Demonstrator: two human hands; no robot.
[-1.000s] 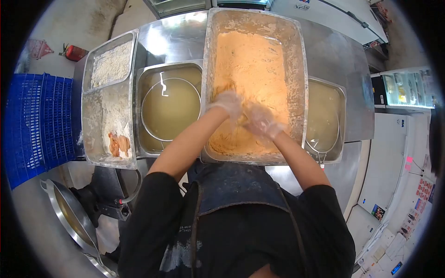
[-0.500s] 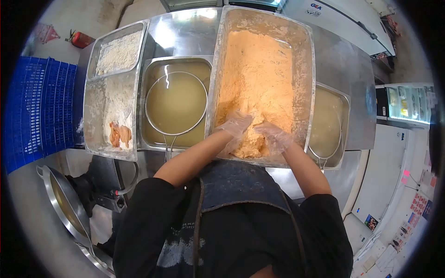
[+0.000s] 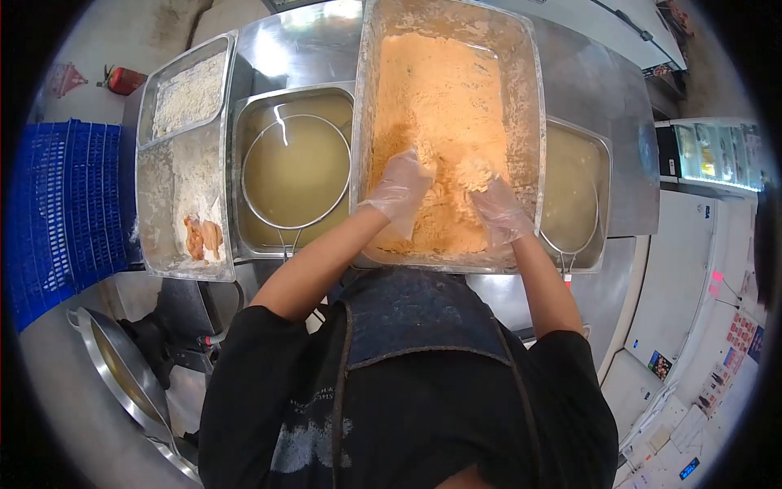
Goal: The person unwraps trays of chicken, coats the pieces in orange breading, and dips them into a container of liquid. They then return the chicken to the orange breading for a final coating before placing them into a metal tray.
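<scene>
A deep metal tray (image 3: pixel 533 98) of orange breading flour (image 3: pixel 440 81) lies in front of me. Both hands are inside it, in clear plastic gloves. My left hand (image 3: pixel 407 183) is closed on a lumpy, flour-coated piece (image 3: pixel 426 155) that shows at its fingertips. My right hand (image 3: pixel 498 208) grips another crumbly coated piece (image 3: pixel 475 174), held just above the flour. What is under the coating cannot be made out. Loose flour lies between the hands.
Left of the tray, a pan of cloudy liquid (image 3: pixel 352 91) holds a round wire strainer (image 3: pixel 244 175); a similar pan (image 3: pixel 604 204) stands right. Further left, a floury tray (image 3: pixel 155 204) contains raw meat pieces (image 3: pixel 202 238). Blue crates (image 3: pixel 73 204) and a wok (image 3: pixel 122 367) flank the table.
My hands have moved apart and forward, away from the heap at the tray's near end. Each now lifts a coated piece. The view has shifted slightly.
</scene>
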